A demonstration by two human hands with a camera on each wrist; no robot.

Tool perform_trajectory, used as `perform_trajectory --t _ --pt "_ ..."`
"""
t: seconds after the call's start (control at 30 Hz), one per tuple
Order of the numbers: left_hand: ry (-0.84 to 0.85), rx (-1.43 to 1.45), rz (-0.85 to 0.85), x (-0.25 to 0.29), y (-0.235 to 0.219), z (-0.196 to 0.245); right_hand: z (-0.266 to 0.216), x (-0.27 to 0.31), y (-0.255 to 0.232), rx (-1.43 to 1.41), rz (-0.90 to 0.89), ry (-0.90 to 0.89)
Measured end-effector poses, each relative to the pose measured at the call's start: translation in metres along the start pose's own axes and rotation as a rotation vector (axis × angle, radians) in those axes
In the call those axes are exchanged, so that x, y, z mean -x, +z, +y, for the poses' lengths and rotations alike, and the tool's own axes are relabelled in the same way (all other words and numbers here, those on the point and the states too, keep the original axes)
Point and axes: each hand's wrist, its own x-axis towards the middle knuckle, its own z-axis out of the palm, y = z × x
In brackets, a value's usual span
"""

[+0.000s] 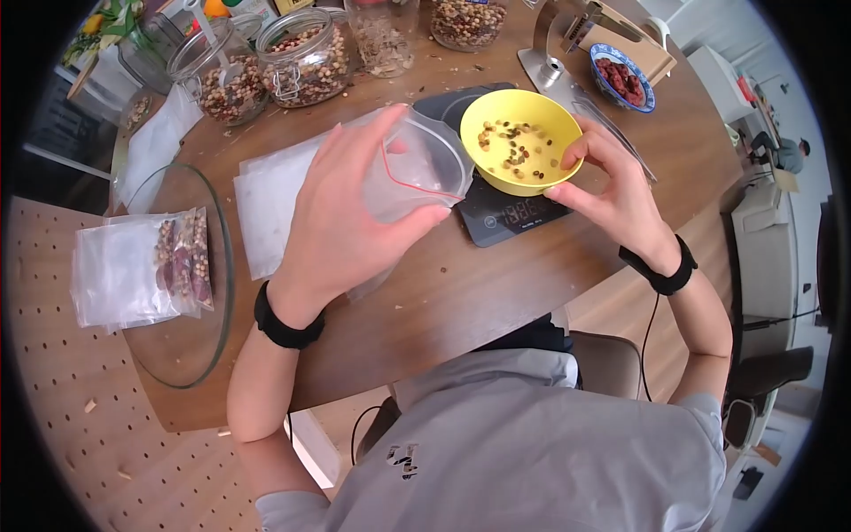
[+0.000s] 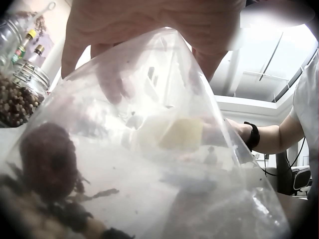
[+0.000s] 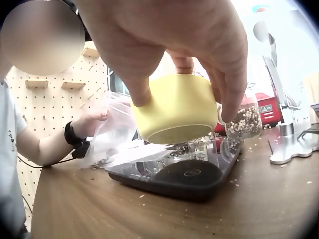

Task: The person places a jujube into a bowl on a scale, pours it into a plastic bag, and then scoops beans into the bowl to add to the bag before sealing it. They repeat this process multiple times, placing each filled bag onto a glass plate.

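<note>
Round yellow bowl [image 1: 523, 105], mixed beans [image 1: 519, 161] inside, gripped in right hand [image 1: 613, 182] above flat black digital scale [image 1: 510, 228]; left hand [image 1: 341, 213] holds clear plastic bag [image 1: 436, 152], mouth spread.

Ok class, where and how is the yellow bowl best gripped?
Likely take the yellow bowl by its outer wall, from the person's right, as the right hand does. It is round with no visible handle, so a wide grip around it suits; the bag is at its left, so that side is better left free. Loose beans inside suggest holding steady.
</note>
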Motion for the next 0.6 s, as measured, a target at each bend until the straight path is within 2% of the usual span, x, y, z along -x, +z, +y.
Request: perform_trajectory --t 0.23,0.43,0.6 --pt "0.026 -0.038 0.016 0.001 0.003 -0.001 -0.024 0.003 -0.022 0.131 -0.039 -0.002" --pt "0.047 -0.079 0.037 0.003 0.002 0.0 -0.038 0.001 -0.026 0.061 -0.056 0.01" --pt "0.036 -0.063 0.037 0.002 0.003 0.0 -0.044 0.001 -0.03 0.052 -0.003 -0.03"
